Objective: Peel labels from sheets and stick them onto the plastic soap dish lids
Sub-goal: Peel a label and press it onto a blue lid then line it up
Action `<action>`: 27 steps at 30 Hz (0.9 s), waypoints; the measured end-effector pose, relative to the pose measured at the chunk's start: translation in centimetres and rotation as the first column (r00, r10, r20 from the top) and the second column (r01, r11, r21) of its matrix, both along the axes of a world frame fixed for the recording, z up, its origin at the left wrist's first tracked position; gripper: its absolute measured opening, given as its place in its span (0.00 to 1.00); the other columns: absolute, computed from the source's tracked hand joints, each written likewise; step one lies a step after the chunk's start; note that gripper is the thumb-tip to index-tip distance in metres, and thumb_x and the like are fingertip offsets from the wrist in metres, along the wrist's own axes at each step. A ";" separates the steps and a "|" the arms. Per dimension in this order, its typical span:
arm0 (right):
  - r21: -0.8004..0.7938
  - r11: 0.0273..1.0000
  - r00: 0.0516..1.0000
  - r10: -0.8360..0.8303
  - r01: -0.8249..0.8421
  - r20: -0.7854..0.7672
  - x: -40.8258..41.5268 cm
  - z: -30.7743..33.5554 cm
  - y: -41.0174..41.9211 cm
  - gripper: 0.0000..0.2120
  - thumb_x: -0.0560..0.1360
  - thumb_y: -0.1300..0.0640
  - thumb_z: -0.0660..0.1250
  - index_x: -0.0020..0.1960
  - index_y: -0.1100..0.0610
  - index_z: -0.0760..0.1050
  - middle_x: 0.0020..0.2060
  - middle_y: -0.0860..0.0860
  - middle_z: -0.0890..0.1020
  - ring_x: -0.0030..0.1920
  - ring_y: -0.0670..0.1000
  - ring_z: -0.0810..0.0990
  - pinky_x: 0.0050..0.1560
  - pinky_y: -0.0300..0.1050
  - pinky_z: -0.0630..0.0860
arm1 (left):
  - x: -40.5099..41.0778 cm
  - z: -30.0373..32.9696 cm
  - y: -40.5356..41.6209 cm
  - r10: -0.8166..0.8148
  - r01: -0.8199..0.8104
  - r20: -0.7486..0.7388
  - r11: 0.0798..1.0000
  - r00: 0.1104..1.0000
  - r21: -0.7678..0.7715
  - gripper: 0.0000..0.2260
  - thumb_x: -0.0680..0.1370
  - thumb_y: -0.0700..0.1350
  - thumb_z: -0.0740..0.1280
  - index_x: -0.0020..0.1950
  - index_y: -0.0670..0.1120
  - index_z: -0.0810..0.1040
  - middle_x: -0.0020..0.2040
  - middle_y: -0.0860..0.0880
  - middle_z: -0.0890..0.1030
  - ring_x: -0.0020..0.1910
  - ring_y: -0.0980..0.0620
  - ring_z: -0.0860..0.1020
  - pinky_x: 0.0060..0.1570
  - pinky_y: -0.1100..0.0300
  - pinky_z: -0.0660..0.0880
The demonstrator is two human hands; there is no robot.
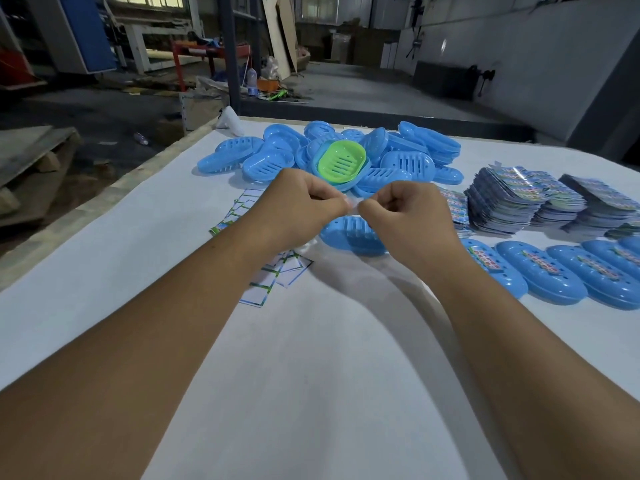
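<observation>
My left hand (pixel 304 202) and my right hand (pixel 405 211) meet above the table, both pinching a small pale label sheet (pixel 354 204) between their fingertips. Just below them lies a blue soap dish lid (pixel 349 233), slotted side up, partly hidden by my right hand. A heap of blue lids (pixel 408 161) with one green dish (pixel 341 162) sits behind. Stacks of printed label sheets (pixel 512 202) stand at the right. In front of them is a row of blue lids with labels on them (pixel 540 271).
Peeled backing sheets (pixel 277 275) lie scattered under my left forearm, on the white table cover (pixel 311 358). The table's left edge (pixel 114 188) drops to a workshop floor with a wooden pallet (pixel 31 168).
</observation>
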State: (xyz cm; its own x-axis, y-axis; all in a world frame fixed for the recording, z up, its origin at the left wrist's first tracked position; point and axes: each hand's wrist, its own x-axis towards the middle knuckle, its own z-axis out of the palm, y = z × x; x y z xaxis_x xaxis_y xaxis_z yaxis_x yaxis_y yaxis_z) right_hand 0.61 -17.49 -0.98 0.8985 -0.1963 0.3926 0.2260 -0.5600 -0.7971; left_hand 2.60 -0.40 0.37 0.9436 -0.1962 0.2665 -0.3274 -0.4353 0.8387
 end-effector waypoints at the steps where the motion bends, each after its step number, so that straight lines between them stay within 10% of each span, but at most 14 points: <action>1: -0.002 1.000 1.000 0.005 -0.005 0.001 0.0 0.0 0.0 0.09 0.66 0.49 0.70 0.34 0.53 0.80 0.25 0.44 0.79 0.26 0.43 0.72 0.33 0.42 0.70 | -0.1 0.0 0.0 -0.009 0.009 -0.009 1.000 1.000 -0.008 0.04 0.75 0.51 0.75 0.42 0.52 0.87 0.38 0.55 0.86 0.38 0.64 0.81 0.33 0.76 0.71; 13: -0.018 0.998 0.998 0.054 -0.054 0.036 0.2 -0.2 -0.1 0.08 0.70 0.51 0.73 0.35 0.54 0.80 0.23 0.41 0.76 0.24 0.41 0.70 0.30 0.39 0.66 | 0.1 -0.4 -0.1 -0.041 0.032 -0.096 0.995 0.995 -0.094 0.03 0.75 0.51 0.74 0.42 0.54 0.86 0.40 0.59 0.86 0.43 0.66 0.82 0.47 0.65 0.73; 21: -0.070 0.993 0.990 0.098 -0.091 0.105 0.3 -0.3 0.0 0.09 0.76 0.46 0.73 0.42 0.49 0.85 0.29 0.40 0.80 0.27 0.40 0.73 0.31 0.30 0.65 | 0.7 -0.2 -0.1 0.075 -0.099 -0.100 0.961 0.992 -0.257 0.09 0.74 0.53 0.75 0.38 0.49 0.85 0.26 0.62 0.78 0.26 0.69 0.73 0.29 0.74 0.68; 27: 0.018 1.000 1.000 0.000 0.001 -0.028 0.7 -0.1 -0.9 0.13 0.75 0.48 0.72 0.36 0.54 0.83 0.34 0.57 0.84 0.29 0.47 0.73 0.33 0.42 0.71 | 0.9 -0.2 -0.1 0.062 -0.102 -0.134 0.944 0.989 -0.313 0.07 0.73 0.51 0.76 0.39 0.49 0.85 0.26 0.62 0.78 0.25 0.68 0.73 0.37 0.62 0.68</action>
State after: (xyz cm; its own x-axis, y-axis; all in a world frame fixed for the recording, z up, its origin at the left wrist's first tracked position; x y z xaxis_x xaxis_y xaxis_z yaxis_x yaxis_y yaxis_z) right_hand 1.31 -18.37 -1.07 0.9088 -0.2037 0.3641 0.2035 -0.5454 -0.8131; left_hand 3.47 -0.47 0.21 0.9818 -0.0401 0.1857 -0.1898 -0.1603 0.9687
